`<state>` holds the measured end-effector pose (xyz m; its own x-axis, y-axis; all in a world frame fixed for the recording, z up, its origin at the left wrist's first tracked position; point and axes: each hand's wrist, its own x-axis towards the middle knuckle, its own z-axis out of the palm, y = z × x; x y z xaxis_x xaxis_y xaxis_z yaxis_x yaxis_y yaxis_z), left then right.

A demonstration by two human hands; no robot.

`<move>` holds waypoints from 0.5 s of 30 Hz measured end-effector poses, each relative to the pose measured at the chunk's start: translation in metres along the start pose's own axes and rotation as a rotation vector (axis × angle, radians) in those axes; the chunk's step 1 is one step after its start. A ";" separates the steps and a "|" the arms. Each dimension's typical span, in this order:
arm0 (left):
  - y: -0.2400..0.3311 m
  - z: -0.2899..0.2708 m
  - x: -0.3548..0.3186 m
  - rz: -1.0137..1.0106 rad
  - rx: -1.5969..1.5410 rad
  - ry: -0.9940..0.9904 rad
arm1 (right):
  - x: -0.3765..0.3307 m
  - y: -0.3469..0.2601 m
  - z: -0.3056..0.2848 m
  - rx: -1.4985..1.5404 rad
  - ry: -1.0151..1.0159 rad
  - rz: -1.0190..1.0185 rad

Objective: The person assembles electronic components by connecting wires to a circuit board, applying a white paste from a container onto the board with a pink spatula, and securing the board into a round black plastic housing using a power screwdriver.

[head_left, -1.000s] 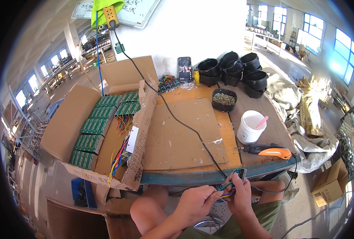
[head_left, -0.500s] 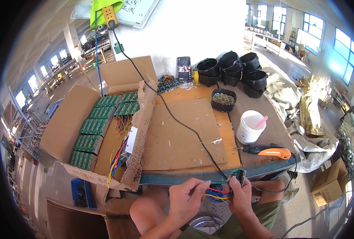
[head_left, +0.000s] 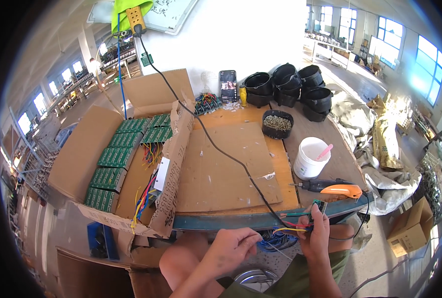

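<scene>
The small green circuit board (head_left: 321,204), trailing red, yellow and green insulated wires (head_left: 291,229), was pinched in the right hand (head_left: 316,235) before the table's blue front edge (head_left: 221,221). The left hand (head_left: 231,249) stood apart from it, fingers drawn narrowly together beside a loose bundle of blue wires (head_left: 281,240); whether they gripped anything I could not tell. Beyond lay a flat brown cardboard sheet (head_left: 226,166), with an orange-and-black corded hand tool (head_left: 341,190) to its right, near a white plastic bucket (head_left: 308,169).
</scene>
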<state>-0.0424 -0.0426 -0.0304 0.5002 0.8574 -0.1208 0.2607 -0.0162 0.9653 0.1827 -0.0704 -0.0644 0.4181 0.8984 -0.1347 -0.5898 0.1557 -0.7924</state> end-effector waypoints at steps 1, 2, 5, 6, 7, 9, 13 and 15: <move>0.002 0.001 0.000 -0.021 -0.001 -0.020 | 0.000 0.000 0.000 0.004 -0.003 0.003; 0.004 0.002 -0.001 -0.004 -0.013 -0.003 | 0.001 0.000 0.000 0.009 -0.007 0.007; 0.011 0.002 -0.002 0.046 -0.040 0.041 | 0.002 0.001 -0.003 0.012 -0.010 0.024; 0.012 0.002 -0.002 0.064 -0.041 0.050 | 0.002 0.001 -0.004 0.011 -0.009 0.031; 0.013 0.003 -0.002 0.081 -0.041 0.057 | 0.002 0.001 -0.003 0.017 0.001 0.036; 0.018 0.003 -0.003 0.048 -0.016 0.033 | 0.001 0.000 -0.002 0.030 0.023 0.046; 0.003 0.008 0.002 0.168 0.070 0.111 | 0.003 0.002 -0.007 0.034 -0.007 0.060; 0.008 0.011 -0.001 0.176 0.050 0.126 | 0.003 0.002 -0.008 0.038 -0.003 0.065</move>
<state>-0.0321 -0.0494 -0.0253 0.4352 0.8966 0.0818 0.2204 -0.1941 0.9559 0.1879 -0.0707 -0.0710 0.3755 0.9085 -0.1834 -0.6414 0.1119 -0.7590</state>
